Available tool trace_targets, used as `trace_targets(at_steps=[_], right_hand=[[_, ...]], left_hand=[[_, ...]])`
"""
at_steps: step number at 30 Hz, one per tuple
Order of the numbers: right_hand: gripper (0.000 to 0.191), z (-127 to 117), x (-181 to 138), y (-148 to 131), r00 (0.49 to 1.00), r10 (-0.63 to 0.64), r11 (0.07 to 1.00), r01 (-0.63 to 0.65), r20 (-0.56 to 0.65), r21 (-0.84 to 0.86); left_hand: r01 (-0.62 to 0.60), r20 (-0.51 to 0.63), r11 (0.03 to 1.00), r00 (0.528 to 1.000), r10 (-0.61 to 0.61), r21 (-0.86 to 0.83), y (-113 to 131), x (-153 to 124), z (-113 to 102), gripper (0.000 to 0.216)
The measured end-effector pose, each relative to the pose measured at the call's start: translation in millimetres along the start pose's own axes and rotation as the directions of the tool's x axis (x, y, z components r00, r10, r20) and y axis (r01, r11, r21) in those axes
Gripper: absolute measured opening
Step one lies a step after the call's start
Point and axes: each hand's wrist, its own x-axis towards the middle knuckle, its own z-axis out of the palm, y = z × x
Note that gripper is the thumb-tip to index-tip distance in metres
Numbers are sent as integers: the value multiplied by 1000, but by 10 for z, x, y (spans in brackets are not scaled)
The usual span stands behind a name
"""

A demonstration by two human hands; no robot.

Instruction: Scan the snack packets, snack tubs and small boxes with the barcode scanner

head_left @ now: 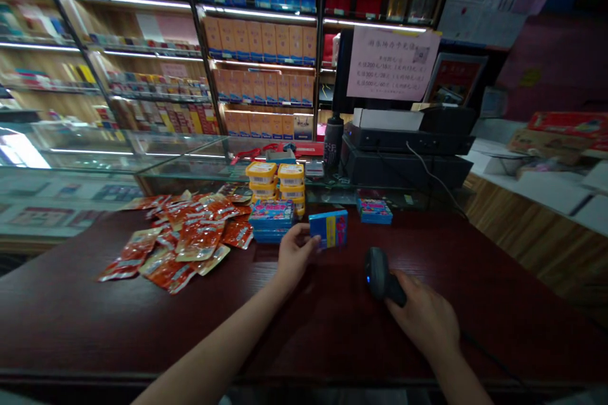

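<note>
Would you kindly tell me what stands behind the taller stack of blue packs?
At least two columns of yellow tubs stand behind the taller stack; it hides their bases, so the full count cannot be seen.

Lit shelves [259, 12] behind dark bottle [333, 144]

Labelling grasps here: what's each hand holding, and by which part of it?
Left hand: a flat blue packet, pinched at its left edge. Right hand: a dark handheld scanner, held by its handle.
</note>
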Motion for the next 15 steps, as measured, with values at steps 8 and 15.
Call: trace_targets(at_steps=[8,15], right_hand=[[30,23,-20,32,1000,-27,999,28,8,-40],[34,-61,25,48,993,68,993,-77,100,92]], left_hand=[[379,63,674,894,-444,-634,-17,-274,-33,43],[298,-7,656,907,-420,-694,-62,-248,-45,43]])
